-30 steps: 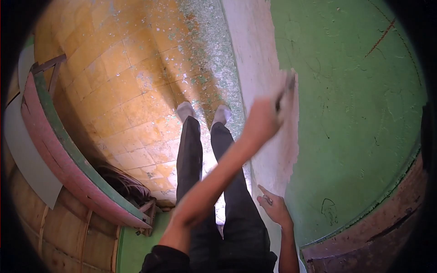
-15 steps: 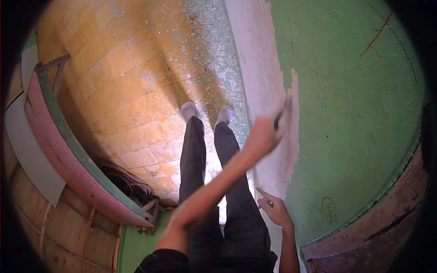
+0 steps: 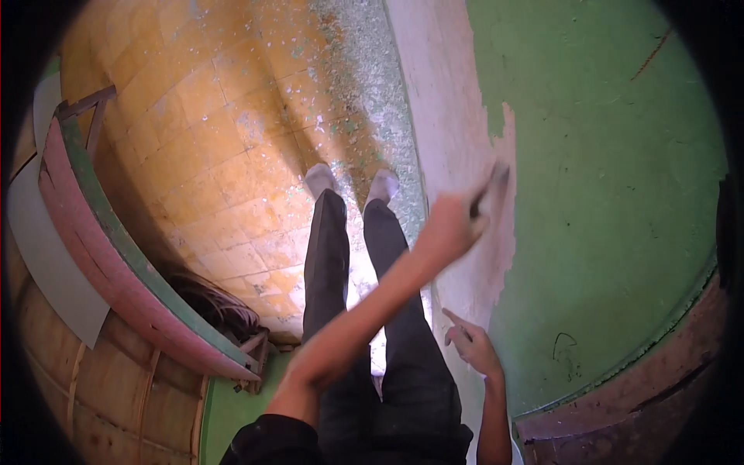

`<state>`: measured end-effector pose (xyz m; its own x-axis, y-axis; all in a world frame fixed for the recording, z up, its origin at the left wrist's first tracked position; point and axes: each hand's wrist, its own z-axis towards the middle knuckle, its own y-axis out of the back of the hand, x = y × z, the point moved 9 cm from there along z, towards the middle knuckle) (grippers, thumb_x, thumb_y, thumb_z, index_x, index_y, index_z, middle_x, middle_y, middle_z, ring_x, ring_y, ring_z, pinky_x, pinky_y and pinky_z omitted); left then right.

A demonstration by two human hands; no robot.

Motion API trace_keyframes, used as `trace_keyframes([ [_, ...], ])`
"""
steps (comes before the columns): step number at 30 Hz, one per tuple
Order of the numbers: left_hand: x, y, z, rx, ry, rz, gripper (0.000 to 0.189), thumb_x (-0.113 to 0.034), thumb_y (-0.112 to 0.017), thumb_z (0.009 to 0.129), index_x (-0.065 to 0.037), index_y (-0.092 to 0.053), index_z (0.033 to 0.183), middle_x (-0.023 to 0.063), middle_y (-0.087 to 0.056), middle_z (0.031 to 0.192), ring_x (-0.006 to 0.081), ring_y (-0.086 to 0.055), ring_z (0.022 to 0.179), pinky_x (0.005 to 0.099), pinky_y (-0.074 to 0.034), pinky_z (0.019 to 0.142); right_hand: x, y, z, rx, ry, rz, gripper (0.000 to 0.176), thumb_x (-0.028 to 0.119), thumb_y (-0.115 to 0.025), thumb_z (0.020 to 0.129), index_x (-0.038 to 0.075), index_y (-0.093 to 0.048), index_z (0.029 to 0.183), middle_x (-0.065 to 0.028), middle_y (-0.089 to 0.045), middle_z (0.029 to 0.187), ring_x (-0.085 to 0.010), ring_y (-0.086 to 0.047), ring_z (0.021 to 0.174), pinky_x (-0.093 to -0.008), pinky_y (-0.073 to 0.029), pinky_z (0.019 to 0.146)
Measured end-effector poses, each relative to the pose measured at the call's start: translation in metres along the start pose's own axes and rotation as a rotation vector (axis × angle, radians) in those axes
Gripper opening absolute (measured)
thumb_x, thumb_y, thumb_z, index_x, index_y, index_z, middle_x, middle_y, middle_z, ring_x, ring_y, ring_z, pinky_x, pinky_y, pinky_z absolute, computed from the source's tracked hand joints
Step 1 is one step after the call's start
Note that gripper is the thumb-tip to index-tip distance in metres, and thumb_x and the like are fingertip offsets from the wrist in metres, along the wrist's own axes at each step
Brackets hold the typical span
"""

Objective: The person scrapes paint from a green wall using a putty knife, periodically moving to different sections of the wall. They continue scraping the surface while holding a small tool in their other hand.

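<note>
My left hand (image 3: 449, 231), blurred by motion, reaches across my legs with its fingers closed around a scraper (image 3: 496, 180). The scraper's dark, smeared blade meets the wall near the ragged edge of the green paint (image 3: 589, 194). Around it is a pale, bared strip of wall (image 3: 446, 116). Lower down, my right hand (image 3: 474, 349) is beside the wall, index finger stretched out and the other fingers loosely curled. I see nothing held in it.
Paint flakes (image 3: 364, 85) lie thick along the wall's foot and scattered over the yellow tiled floor (image 3: 209, 155). My socked feet (image 3: 319, 180) stand there. To the left is a pink and green wooden piece (image 3: 124, 256); a brown wooden surface (image 3: 628, 418) is at lower right.
The scraper in my left hand has shifted slightly along the wall. My right hand has moved a little to the right. The view has tilted slightly.
</note>
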<state>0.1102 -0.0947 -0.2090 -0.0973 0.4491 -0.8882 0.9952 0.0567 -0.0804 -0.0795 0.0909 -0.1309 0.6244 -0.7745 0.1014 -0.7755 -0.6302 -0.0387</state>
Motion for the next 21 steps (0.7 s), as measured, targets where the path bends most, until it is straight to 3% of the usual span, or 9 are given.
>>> trace_keyframes([
  [1, -0.002, -0.012, -0.017, 0.022, 0.056, -0.024, 0.079, 0.001, -0.058, 0.074, -0.012, -0.043, 0.150, 0.0300, -0.058, 0.075, 0.0466, -0.062, 0.071, 0.0481, -0.051, 0.070, -0.002, -0.001, -0.002, -0.006, 0.003, -0.011, 0.052, 0.023, -0.060, 0.099, 0.009, -0.050, 0.148, 0.0041, -0.058, 0.078, -0.0038, -0.043, 0.067, -0.0217, -0.039, 0.063],
  [2, -0.001, -0.021, -0.028, 0.048, 0.087, 0.015, 0.085, 0.002, -0.059, 0.075, -0.021, -0.040, 0.154, 0.0261, -0.051, 0.070, 0.0265, -0.051, 0.054, 0.0323, -0.051, 0.068, 0.000, 0.000, -0.002, -0.008, 0.013, 0.008, 0.052, 0.023, -0.060, 0.099, 0.009, -0.050, 0.148, 0.0039, -0.058, 0.077, -0.0039, -0.042, 0.067, -0.0219, -0.039, 0.063],
  [5, -0.004, -0.012, -0.019, -0.001, 0.075, 0.039, 0.083, 0.000, -0.058, 0.076, -0.020, -0.040, 0.154, 0.0232, -0.047, 0.068, 0.0231, -0.048, 0.055, 0.0332, -0.050, 0.067, 0.001, 0.000, -0.009, -0.015, 0.013, 0.001, 0.051, 0.023, -0.060, 0.099, 0.008, -0.050, 0.147, 0.0035, -0.056, 0.076, -0.0043, -0.041, 0.067, -0.0226, -0.039, 0.064],
  [8, 0.001, 0.002, 0.007, -0.037, 0.066, 0.052, 0.081, -0.001, -0.058, 0.077, -0.015, -0.038, 0.154, 0.0198, -0.045, 0.067, 0.0202, -0.047, 0.058, 0.0338, -0.049, 0.066, 0.000, 0.005, -0.003, -0.046, 0.090, -0.101, 0.053, 0.022, -0.055, 0.100, 0.005, -0.047, 0.149, 0.0066, -0.056, 0.076, -0.0019, -0.038, 0.056, -0.0214, -0.033, 0.052],
  [10, 0.013, 0.007, 0.014, -0.027, 0.097, 0.086, 0.080, -0.001, -0.058, 0.078, -0.011, -0.037, 0.154, 0.0163, -0.043, 0.066, 0.0182, -0.047, 0.061, 0.0337, -0.048, 0.066, 0.004, 0.004, -0.007, -0.046, 0.074, -0.099, 0.052, 0.022, -0.056, 0.100, 0.005, -0.047, 0.149, 0.0061, -0.057, 0.077, -0.0026, -0.039, 0.059, -0.0217, -0.035, 0.056],
  [11, 0.020, 0.006, 0.015, 0.039, 0.125, 0.118, 0.083, -0.003, -0.061, 0.081, -0.009, -0.030, 0.157, 0.0136, -0.050, 0.076, 0.0166, -0.050, 0.065, 0.0314, -0.050, 0.064, 0.005, 0.002, -0.007, -0.046, 0.070, -0.095, 0.052, 0.022, -0.056, 0.100, 0.006, -0.048, 0.149, 0.0058, -0.057, 0.077, -0.0030, -0.040, 0.060, -0.0218, -0.035, 0.058],
  [14, 0.025, -0.004, 0.018, 0.204, 0.240, -0.236, 0.086, -0.005, -0.063, 0.086, -0.012, -0.021, 0.161, 0.0104, -0.052, 0.089, 0.0145, -0.054, 0.069, 0.0296, -0.053, 0.060, 0.005, -0.002, -0.006, -0.055, 0.087, -0.084, 0.054, 0.023, -0.063, 0.097, 0.008, -0.050, 0.147, 0.0046, -0.049, 0.074, -0.0053, -0.040, 0.069, -0.0228, -0.039, 0.066],
  [17, 0.003, 0.006, 0.035, 0.167, 0.137, -0.484, 0.086, -0.007, -0.063, 0.091, -0.015, -0.015, 0.162, 0.0085, -0.051, 0.098, 0.0135, -0.058, 0.070, 0.0290, -0.055, 0.058, -0.003, -0.003, -0.004, -0.056, 0.083, -0.071, 0.055, 0.024, -0.063, 0.097, 0.008, -0.050, 0.147, 0.0042, -0.049, 0.074, -0.0054, -0.042, 0.069, -0.0230, -0.040, 0.067],
  [21, 0.002, 0.004, 0.030, 0.160, 0.207, -0.497, 0.082, -0.007, -0.061, 0.094, -0.016, -0.017, 0.162, 0.0057, -0.051, 0.089, 0.0097, -0.057, 0.064, 0.0267, -0.053, 0.056, -0.001, -0.007, -0.005, -0.048, 0.084, -0.093, 0.053, 0.023, -0.062, 0.098, 0.008, -0.050, 0.147, 0.0037, -0.052, 0.075, -0.0061, -0.044, 0.071, -0.0232, -0.041, 0.070],
])
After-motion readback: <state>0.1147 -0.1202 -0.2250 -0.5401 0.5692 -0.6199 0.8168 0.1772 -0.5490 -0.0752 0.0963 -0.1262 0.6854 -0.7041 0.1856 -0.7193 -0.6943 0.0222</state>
